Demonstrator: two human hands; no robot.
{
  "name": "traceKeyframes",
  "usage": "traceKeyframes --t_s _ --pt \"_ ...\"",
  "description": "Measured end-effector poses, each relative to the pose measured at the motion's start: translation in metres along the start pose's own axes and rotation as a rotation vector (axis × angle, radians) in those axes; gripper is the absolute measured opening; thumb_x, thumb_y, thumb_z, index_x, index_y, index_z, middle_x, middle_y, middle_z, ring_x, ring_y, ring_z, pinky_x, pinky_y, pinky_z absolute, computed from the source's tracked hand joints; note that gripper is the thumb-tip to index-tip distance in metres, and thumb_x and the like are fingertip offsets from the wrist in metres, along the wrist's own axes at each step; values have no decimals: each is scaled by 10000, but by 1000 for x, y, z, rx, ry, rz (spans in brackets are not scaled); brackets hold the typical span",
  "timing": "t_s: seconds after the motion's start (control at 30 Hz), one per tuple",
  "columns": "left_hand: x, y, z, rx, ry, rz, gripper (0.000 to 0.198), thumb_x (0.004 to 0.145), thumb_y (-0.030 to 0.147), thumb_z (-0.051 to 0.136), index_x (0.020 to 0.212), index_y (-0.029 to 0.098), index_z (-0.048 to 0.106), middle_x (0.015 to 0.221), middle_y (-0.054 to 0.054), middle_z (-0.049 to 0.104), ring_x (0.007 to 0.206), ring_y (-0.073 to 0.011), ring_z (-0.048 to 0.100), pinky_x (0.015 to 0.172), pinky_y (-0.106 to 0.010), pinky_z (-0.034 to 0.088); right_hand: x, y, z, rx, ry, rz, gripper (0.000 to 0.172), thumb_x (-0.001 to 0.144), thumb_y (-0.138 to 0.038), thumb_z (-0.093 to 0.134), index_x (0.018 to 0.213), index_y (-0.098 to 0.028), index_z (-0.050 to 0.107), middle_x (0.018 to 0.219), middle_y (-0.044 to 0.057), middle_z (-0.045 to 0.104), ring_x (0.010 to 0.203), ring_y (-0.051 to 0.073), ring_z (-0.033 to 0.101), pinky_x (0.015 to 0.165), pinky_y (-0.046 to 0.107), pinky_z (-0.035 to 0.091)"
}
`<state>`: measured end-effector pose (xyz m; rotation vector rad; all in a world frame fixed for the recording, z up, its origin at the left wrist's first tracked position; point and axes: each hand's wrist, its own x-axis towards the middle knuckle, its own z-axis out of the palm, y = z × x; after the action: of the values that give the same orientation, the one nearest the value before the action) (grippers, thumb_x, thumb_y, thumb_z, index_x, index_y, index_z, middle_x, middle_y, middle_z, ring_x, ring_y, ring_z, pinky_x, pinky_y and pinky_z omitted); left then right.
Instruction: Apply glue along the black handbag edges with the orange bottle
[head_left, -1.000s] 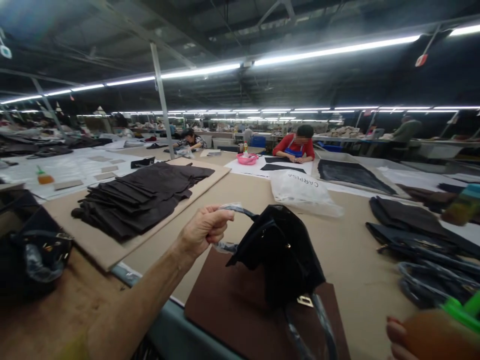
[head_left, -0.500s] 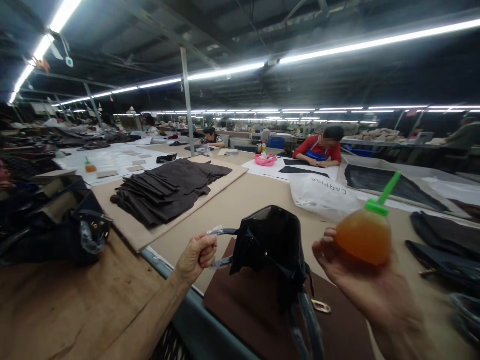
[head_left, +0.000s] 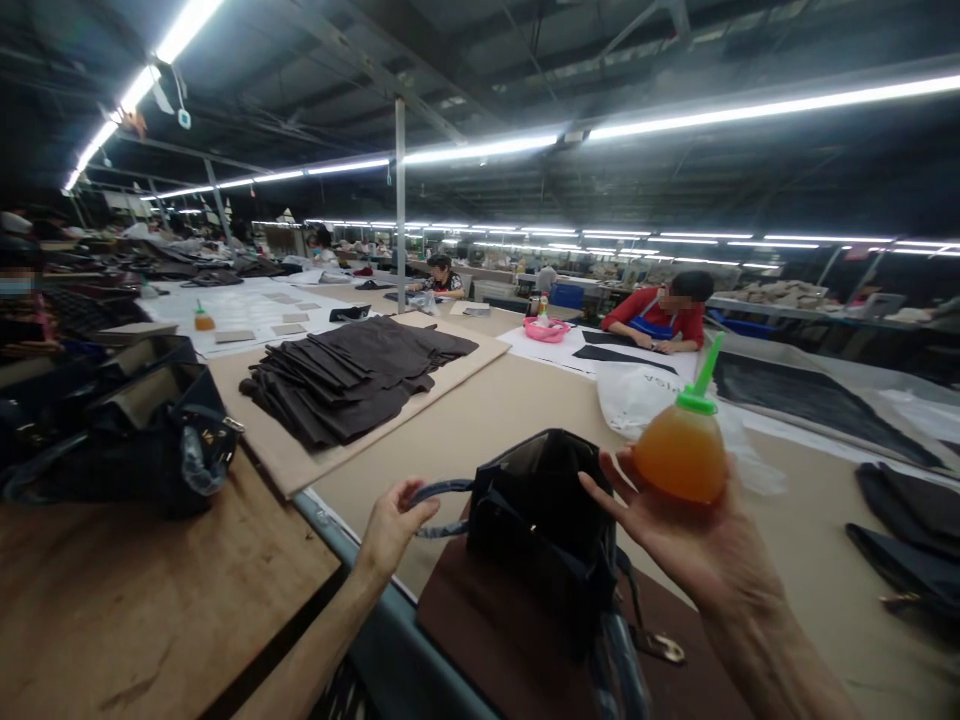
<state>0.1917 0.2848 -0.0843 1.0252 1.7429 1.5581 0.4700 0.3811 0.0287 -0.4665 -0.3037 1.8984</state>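
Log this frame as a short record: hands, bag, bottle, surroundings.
Left hand: holds the handle
Right hand: holds the bottle; whether its fingers touch the bag is unclear
Bag: dark, mouth open, over a brown sheet
Bottle: amber, green spout up
Beyond left hand: dark pieces, stacked
Across table: co-worker, red sleeves

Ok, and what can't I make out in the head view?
All in the head view:
Inside of the open bag: lost in shadow.
Part of the printing on the white plastic bag: behind the amber bottle.
Right hand: some fingers hidden by that bottle.
Dark bags: cut by the left edge.
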Motion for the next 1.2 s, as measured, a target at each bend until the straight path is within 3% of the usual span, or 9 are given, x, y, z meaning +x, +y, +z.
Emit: traceKeyframes --t_s 0.13,0.17,0.23,0.4,0.5,0.63,0.9,1.0,1.2 --pt "-31 39 20 347 242 420 444 760 207 595 1191 192 491 1292 -101 467 1242 -243 385 1064 -415 295 1 5 1 9 20 5 410 875 -514 485 1024 -155 616 967 128 605 979 319 562 866 672 363" --pt "-41 51 30 360 210 549 368 811 190 532 1177 202 497 1271 -84 487 1217 -217 414 1050 -403 324 1 7 2 13 25 7 413 873 -520 482 1008 -156 620 953 125 609 972 318 564 864 670 367" --pt "-58 73 56 317 -67 700 269 850 168 467 1106 208 538 1137 -50 579 1091 -169 512 973 -328 410 2 10 3 21 28 12 415 869 -530 482 970 -155 629 926 123 615 960 316 569 864 660 374" --pt "-61 104 120 437 -400 373 359 725 425 610 960 153 621 957 -83 649 891 -245 583 806 -351 469 -1 10 5 35 24 22 429 847 -556 503 928 -157 637 902 113 626 956 304 575 878 637 378" --pt "-53 108 137 554 -495 255 227 714 351 542 753 151 641 742 -72 649 710 -229 582 647 -314 436 -6 4 3 39 39 18 417 844 -559 505 928 -174 644 889 102 632 953 295 580 877 637 372" --pt "-49 112 129 519 -540 280 168 676 201 471 653 129 620 594 -34 582 570 -146 496 536 -252 338 -16 -6 3 45 59 10 380 834 -547 529 942 -205 655 897 91 642 925 294 595 864 658 364" --pt "-47 123 69 217 -928 367 195 671 173 547 781 115 697 556 44 480 523 -70 398 475 -182 293 -39 -22 23 -27 92 -135 424 813 -595 496 949 -234 673 848 79 635 777 271 625 764 629 452" --pt "-51 115 58 174 -877 293 199 689 176 581 836 131 708 664 15 591 617 -97 505 554 -181 362 -47 -22 17 -62 110 -126 466 797 -622 506 932 -207 668 839 88 629 769 269 626 751 616 466" --pt "-60 88 47 -69 -536 277 170 734 283 639 823 146 683 880 -41 650 868 -170 572 806 -243 418 -55 -20 0 -91 174 -125 450 796 -602 532 1012 -229 661 889 87 632 795 271 626 790 647 439"
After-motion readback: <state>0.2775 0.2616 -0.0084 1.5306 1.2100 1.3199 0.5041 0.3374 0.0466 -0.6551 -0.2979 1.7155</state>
